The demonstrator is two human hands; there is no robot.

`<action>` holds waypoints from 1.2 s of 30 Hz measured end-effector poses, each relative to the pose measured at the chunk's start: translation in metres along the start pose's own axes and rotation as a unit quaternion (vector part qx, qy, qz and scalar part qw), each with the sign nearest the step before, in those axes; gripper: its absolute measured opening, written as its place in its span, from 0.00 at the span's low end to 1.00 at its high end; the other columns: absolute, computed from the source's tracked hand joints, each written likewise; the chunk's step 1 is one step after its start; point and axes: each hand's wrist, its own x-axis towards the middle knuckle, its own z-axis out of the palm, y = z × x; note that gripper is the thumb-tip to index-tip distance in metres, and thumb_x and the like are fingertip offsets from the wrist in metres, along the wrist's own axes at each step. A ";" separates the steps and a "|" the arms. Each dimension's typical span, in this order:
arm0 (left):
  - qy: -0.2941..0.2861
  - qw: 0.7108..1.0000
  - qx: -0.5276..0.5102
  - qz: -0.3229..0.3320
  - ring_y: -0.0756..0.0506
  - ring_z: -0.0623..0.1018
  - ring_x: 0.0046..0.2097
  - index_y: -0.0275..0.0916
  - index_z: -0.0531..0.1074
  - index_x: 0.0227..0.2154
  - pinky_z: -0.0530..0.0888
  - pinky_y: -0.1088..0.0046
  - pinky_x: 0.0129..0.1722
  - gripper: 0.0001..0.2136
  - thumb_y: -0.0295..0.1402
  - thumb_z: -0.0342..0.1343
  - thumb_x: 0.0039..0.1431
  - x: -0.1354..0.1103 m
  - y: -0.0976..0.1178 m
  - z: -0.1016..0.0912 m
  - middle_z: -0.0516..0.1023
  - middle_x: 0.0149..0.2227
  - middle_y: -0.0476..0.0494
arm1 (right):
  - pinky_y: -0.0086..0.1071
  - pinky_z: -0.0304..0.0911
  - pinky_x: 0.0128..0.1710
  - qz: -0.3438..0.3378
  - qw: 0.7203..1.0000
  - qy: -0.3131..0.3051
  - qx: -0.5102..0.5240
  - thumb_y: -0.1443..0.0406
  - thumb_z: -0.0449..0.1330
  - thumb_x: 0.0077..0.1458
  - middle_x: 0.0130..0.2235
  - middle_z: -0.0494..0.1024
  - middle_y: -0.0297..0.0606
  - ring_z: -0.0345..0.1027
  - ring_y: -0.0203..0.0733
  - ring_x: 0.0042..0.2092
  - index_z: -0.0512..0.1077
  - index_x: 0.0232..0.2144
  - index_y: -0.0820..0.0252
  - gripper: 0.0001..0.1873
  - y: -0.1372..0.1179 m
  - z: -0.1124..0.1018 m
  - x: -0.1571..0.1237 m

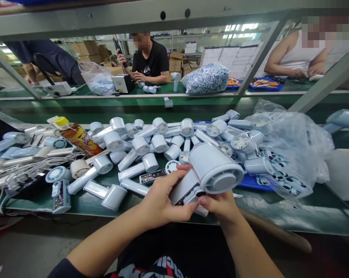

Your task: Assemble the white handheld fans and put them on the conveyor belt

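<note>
**Fig. 1.** Head-cam view, fwd & down, at your workstation.

Your left hand & right hand both grasp a pale-blue plastic handheld fan with round grilled head, held in the air just over the near edge of a long green-topped table. Left fingers are clenched around the fan's flat body; right fingers are clenched on its lower end, beside the left thumb.

Directly beyond your hands: loose heap of pale-blue plastic handheld fans, lying at mixed angles. Left of heap: amber plastic drink bottle w/ yellow cap, on its side on the fans, & tangled white cables. Right: crumpled clear plastic bag w/ blue-and-white parts, beside a blue plastic tray.

Across the grey metal frame: person in black T-shirt & person in white sleeveless top, each working at far table.
</note>
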 end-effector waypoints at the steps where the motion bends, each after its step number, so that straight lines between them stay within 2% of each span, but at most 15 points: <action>1: 0.005 1.000 0.000 0.014 0.40 0.75 0.40 0.38 0.72 0.44 0.69 0.70 0.42 0.23 0.25 0.61 0.40 -0.002 0.001 0.001 0.76 0.40 0.41 | 0.45 0.66 0.44 0.002 1.000 0.007 -0.022 0.54 0.66 0.38 0.38 0.78 0.40 0.71 0.54 0.42 0.73 0.38 0.53 0.22 0.000 0.001 -0.004; 4: 0.019 0.999 0.002 0.032 0.40 0.75 0.35 0.37 0.74 0.42 0.70 0.71 0.37 0.22 0.25 0.62 0.38 -0.005 0.003 0.006 0.77 0.38 0.40 | 0.44 0.68 0.37 -0.017 0.996 0.047 -0.073 0.55 0.67 0.35 0.32 0.79 0.40 0.72 0.53 0.34 0.75 0.31 0.55 0.18 0.005 0.002 -0.013; 7: 0.011 1.000 0.012 -0.009 0.42 0.76 0.34 0.37 0.73 0.43 0.70 0.73 0.36 0.22 0.26 0.62 0.39 -0.003 0.004 0.005 0.77 0.36 0.42 | 0.43 0.68 0.38 -0.010 0.996 0.077 -0.046 0.55 0.68 0.35 0.31 0.78 0.39 0.72 0.51 0.34 0.74 0.30 0.54 0.17 0.011 -0.001 -0.010; 10: -0.025 0.996 -0.054 -0.061 0.41 0.74 0.42 0.39 0.70 0.47 0.69 0.72 0.43 0.22 0.26 0.59 0.45 0.000 0.002 0.003 0.76 0.42 0.42 | 0.44 0.64 0.45 0.026 0.999 0.036 0.004 0.57 0.67 0.38 0.37 0.78 0.38 0.71 0.52 0.42 0.73 0.36 0.54 0.20 0.010 -0.005 -0.002; 14: -0.038 0.989 -0.120 -0.080 0.39 0.71 0.49 0.40 0.67 0.50 0.65 0.68 0.50 0.23 0.25 0.57 0.48 -0.002 -0.007 0.004 0.72 0.48 0.41 | 0.44 0.59 0.51 0.040 0.997 -0.046 0.045 0.57 0.65 0.43 0.46 0.75 0.40 0.65 0.51 0.50 0.71 0.42 0.53 0.21 0.005 -0.008 0.002; 16: -0.027 0.991 -0.108 -0.070 0.39 0.71 0.48 0.40 0.67 0.50 0.65 0.69 0.50 0.24 0.24 0.57 0.48 -0.003 -0.012 0.006 0.73 0.47 0.41 | 0.44 0.59 0.51 0.045 0.997 -0.053 0.037 0.59 0.66 0.41 0.45 0.75 0.40 0.65 0.51 0.50 0.71 0.41 0.54 0.21 0.005 -0.008 0.001; 19: -0.036 0.996 -0.054 -0.065 0.40 0.73 0.45 0.39 0.64 0.52 0.67 0.68 0.47 0.24 0.27 0.56 0.50 -0.002 -0.014 0.007 0.73 0.45 0.40 | 0.44 0.62 0.47 0.066 0.997 -0.036 0.016 0.60 0.67 0.40 0.36 0.78 0.39 0.70 0.48 0.42 0.72 0.36 0.56 0.17 0.009 -0.009 0.000; 21: -0.058 0.996 0.001 -0.071 0.39 0.72 0.45 0.39 0.61 0.53 0.67 0.67 0.46 0.23 0.29 0.54 0.52 0.001 -0.011 0.004 0.73 0.46 0.39 | 0.44 0.63 0.46 0.074 0.997 -0.021 0.010 0.59 0.66 0.41 0.32 0.78 0.38 0.71 0.47 0.37 0.72 0.33 0.57 0.14 0.014 -0.010 0.002; 23: -0.084 0.992 0.053 -0.078 0.39 0.70 0.48 0.39 0.59 0.55 0.66 0.65 0.48 0.24 0.32 0.53 0.54 0.005 -0.005 0.000 0.71 0.49 0.39 | 0.43 0.63 0.45 0.071 0.997 0.003 0.002 0.59 0.66 0.41 0.31 0.78 0.38 0.71 0.46 0.36 0.72 0.32 0.58 0.14 0.019 -0.010 0.003; 25: -0.131 0.985 0.081 -0.082 0.39 0.68 0.51 0.40 0.55 0.57 0.65 0.64 0.50 0.28 0.33 0.54 0.53 0.010 0.001 -0.004 0.67 0.53 0.39 | 0.42 0.64 0.44 0.069 0.997 0.021 0.009 0.58 0.66 0.41 0.33 0.78 0.40 0.71 0.46 0.37 0.71 0.33 0.58 0.16 0.021 -0.011 0.005; 28: -0.220 0.965 0.102 -0.103 0.38 0.66 0.54 0.41 0.45 0.61 0.64 0.62 0.51 0.38 0.35 0.57 0.49 0.020 0.009 -0.012 0.61 0.58 0.37 | 0.39 0.67 0.38 0.090 0.996 0.007 0.019 0.57 0.66 0.41 0.35 0.78 0.40 0.72 0.45 0.36 0.72 0.36 0.58 0.18 0.007 -0.017 0.013; 30: -0.244 0.954 0.129 -0.120 0.37 0.68 0.53 0.40 0.38 0.62 0.66 0.62 0.49 0.42 0.40 0.57 0.49 0.033 0.014 -0.022 0.60 0.58 0.34 | 0.36 0.68 0.33 0.112 0.993 -0.009 -0.037 0.59 0.66 0.40 0.34 0.78 0.39 0.72 0.44 0.34 0.72 0.36 0.57 0.18 -0.014 -0.028 0.028; 32: -0.237 0.949 0.184 -0.101 0.38 0.69 0.52 0.41 0.38 0.62 0.67 0.63 0.48 0.40 0.44 0.54 0.51 0.057 0.020 -0.036 0.62 0.57 0.35 | 0.35 0.68 0.32 0.118 0.983 -0.012 -0.142 0.62 0.67 0.40 0.33 0.78 0.38 0.72 0.43 0.33 0.72 0.36 0.56 0.18 -0.043 -0.048 0.058; 34: -0.208 0.934 0.288 -0.041 0.40 0.69 0.52 0.42 0.47 0.60 0.67 0.66 0.48 0.32 0.43 0.50 0.55 0.096 0.022 -0.055 0.65 0.55 0.38 | 0.36 0.68 0.32 0.097 0.958 0.011 -0.270 0.62 0.66 0.40 0.35 0.78 0.40 0.72 0.46 0.35 0.73 0.38 0.58 0.19 -0.070 -0.074 0.103; 36: -0.146 0.884 0.443 0.020 0.42 0.70 0.51 0.37 0.57 0.56 0.67 0.68 0.48 0.24 0.38 0.48 0.57 0.149 0.018 -0.076 0.68 0.52 0.37 | 0.34 0.67 0.33 0.084 0.902 0.048 -0.420 0.59 0.64 0.45 0.36 0.78 0.42 0.72 0.46 0.36 0.73 0.39 0.61 0.18 -0.087 -0.106 0.160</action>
